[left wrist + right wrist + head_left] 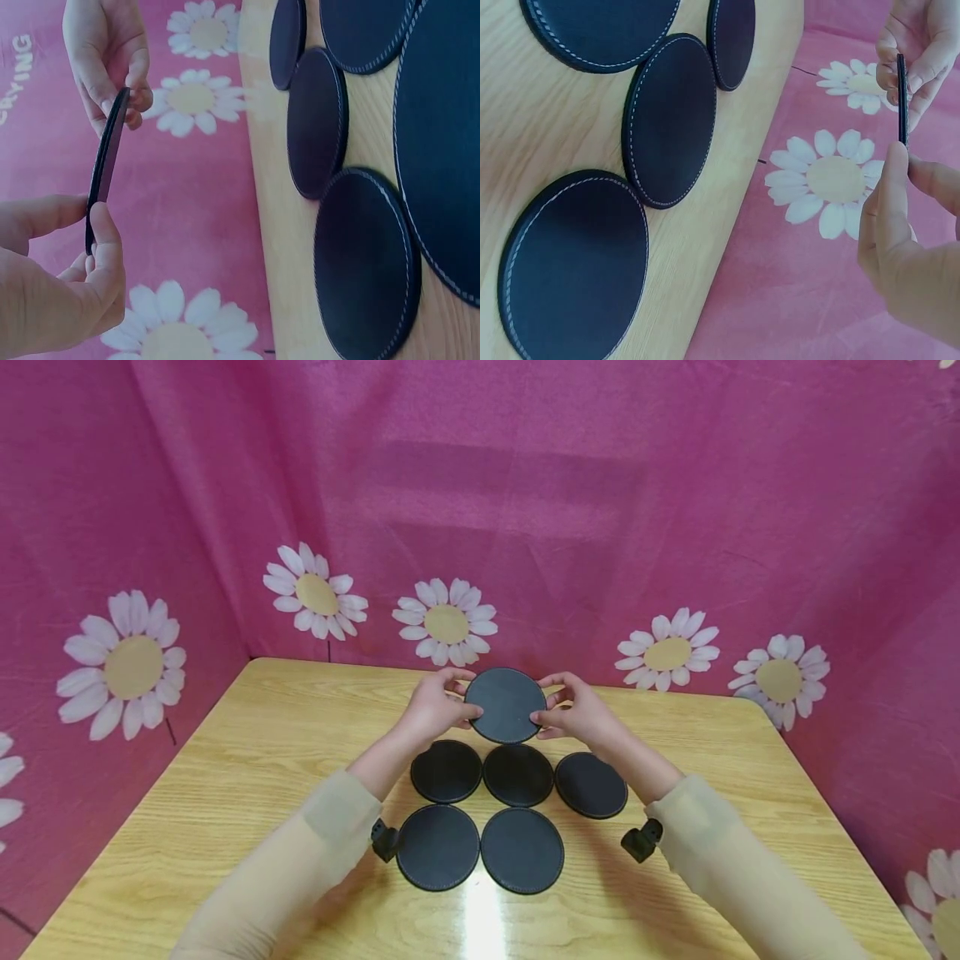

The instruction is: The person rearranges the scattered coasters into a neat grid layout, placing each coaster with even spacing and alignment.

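A round black coaster point(506, 705) with a stitched rim is held up above the table between both hands. My left hand point(438, 706) pinches its left edge, thumb on the near face and fingers behind. The opposite edge is pinched by my right hand point(576, 710) in the same manner. Both wrist views show this raised coaster point(107, 161) almost edge-on, apart from the tabletop. Below it, three coasters lie in a row: a left one point(446, 772), a middle one point(518, 775) and a right one point(591, 785). Nearer me lie two more, a left coaster point(438, 847) and a right coaster point(522, 850).
The light wood table point(247, 777) reaches back to a pink curtain point(510, 527) printed with white daisies, which also hangs at both sides. A small black wrist camera point(385, 841) sits under the left sleeve, another wrist camera point(642, 841) under the right.
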`<state>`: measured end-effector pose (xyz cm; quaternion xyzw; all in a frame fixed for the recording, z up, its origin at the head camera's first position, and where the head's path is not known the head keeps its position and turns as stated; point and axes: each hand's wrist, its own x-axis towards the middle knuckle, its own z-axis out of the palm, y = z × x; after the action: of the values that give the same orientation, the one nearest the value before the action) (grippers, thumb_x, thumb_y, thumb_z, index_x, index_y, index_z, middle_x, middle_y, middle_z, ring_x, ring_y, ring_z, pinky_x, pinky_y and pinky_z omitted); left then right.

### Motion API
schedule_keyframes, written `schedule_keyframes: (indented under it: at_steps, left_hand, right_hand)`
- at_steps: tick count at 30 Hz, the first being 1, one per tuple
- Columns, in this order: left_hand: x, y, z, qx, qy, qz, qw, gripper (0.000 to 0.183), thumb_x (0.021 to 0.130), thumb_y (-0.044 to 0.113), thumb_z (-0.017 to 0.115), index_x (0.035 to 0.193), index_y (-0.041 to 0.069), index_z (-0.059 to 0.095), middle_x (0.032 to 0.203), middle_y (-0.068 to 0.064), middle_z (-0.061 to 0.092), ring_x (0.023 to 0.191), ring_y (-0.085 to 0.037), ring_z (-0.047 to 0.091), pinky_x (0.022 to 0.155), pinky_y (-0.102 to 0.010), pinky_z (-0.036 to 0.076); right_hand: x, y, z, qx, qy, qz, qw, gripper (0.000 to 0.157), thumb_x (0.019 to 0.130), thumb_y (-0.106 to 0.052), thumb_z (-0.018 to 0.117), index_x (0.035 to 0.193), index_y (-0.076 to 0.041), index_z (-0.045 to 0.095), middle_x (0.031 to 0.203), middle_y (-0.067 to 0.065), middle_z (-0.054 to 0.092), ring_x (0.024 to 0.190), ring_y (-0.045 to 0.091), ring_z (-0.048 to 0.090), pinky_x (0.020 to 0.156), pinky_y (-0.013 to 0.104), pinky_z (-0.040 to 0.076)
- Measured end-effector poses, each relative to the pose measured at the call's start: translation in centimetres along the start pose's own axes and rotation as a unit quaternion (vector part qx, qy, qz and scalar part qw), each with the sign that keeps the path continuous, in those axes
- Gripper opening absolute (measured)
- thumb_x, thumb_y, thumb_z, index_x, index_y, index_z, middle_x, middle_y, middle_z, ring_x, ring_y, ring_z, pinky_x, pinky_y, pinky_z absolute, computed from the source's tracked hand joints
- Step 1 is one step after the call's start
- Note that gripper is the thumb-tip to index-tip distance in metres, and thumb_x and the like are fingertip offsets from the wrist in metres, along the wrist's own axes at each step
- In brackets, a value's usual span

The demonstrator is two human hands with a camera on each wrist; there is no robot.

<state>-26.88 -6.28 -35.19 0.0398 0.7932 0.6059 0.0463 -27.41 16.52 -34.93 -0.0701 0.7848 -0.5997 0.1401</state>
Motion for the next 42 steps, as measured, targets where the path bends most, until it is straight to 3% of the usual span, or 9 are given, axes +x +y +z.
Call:
schedule_keyframes:
  at_steps: [12,22,31,38,42]
  left_hand:
    - [-2.0,1.1,2.3,-0.011,-0.019,0.050,0.9985,0.054,0.074,-0.003,0.076,0.124,0.005,0.058,0.093,-0.010,0.049,0.071,-0.016,0.058,0.066,-0.039,0.058]
    - [-4.1,1.5,4.2,-0.014,-0.044,0.055,0.9974,0.057,0.073,-0.001,0.077,0.125,0.009,0.057,0.095,-0.009,0.050,0.072,-0.016,0.058,0.060,-0.031,0.058]
    - [-5.4,1.0,6.2,-0.037,-0.073,0.066,0.9945,0.055,0.073,-0.003,0.077,0.123,0.007,0.057,0.093,-0.009,0.051,0.071,-0.015,0.060,0.056,-0.029,0.057]
    - [-6.2,0.2,7.8,-0.049,-0.091,0.062,0.9927,0.053,0.073,-0.005,0.076,0.121,0.007,0.058,0.087,-0.006,0.052,0.068,-0.012,0.055,0.058,-0.033,0.057]
    - [-6.6,-0.4,8.6,-0.048,-0.091,0.063,0.9927,0.052,0.073,-0.004,0.076,0.120,0.009,0.059,0.087,-0.003,0.052,0.070,-0.011,0.053,0.058,-0.030,0.056]
  right_hand:
    - [-3.5,0.5,-2.0,-0.025,0.004,-0.031,0.999,0.058,0.082,0.002,0.069,0.129,0.000,0.035,0.094,0.015,0.043,0.075,0.018,0.063,0.070,0.040,0.058]
    - [-6.9,1.1,-3.5,-0.048,0.011,-0.042,0.998,0.055,0.082,-0.005,0.072,0.125,0.001,0.038,0.093,0.015,0.047,0.077,0.017,0.062,0.069,0.043,0.058]
    - [-9.7,2.4,-4.2,-0.061,0.030,-0.044,0.997,0.058,0.080,-0.008,0.074,0.126,-0.002,0.039,0.092,0.016,0.046,0.072,0.015,0.059,0.067,0.044,0.058]
    - [-11.5,3.6,-4.5,-0.073,0.028,-0.039,0.996,0.061,0.079,-0.006,0.074,0.128,-0.002,0.039,0.092,0.019,0.046,0.072,0.017,0.061,0.066,0.044,0.057]
    - [-12.2,4.2,-4.7,-0.076,0.031,-0.035,0.996,0.060,0.079,-0.005,0.074,0.127,-0.001,0.039,0.094,0.021,0.045,0.073,0.017,0.061,0.066,0.045,0.057]
